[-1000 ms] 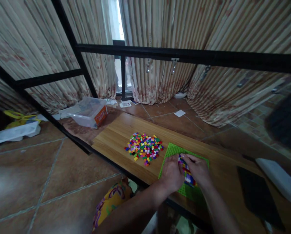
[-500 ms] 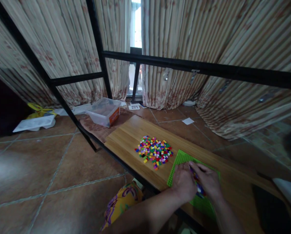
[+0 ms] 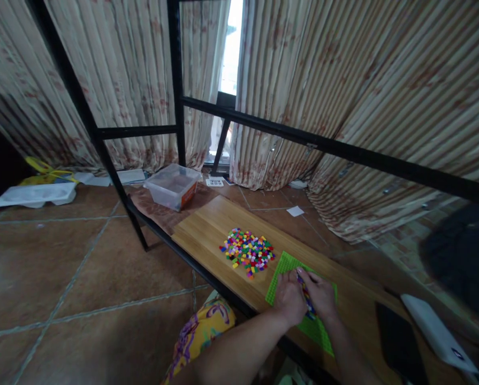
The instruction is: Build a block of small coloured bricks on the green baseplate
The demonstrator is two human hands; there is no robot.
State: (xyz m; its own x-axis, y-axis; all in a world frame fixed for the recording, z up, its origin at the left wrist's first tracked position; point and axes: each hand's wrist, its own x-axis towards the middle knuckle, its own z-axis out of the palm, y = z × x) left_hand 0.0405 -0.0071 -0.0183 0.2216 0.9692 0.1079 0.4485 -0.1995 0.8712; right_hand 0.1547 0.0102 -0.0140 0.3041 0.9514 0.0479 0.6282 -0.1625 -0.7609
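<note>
A green studded baseplate lies on a wooden table. Both my hands rest on the plate, side by side. My left hand and my right hand press on a strip of small coloured bricks that shows between them. Whether either hand grips a loose brick is hidden. A pile of small multicoloured bricks sits on the table just left of the plate.
A clear plastic box stands on the floor beyond the table's left end. A black metal frame crosses in front of striped curtains. A dark flat item and a white object lie at the table's right.
The view has tilted up and shifted, so the table sits lower and smaller in frame. My hands stay together on the baseplate over the brick strip.
</note>
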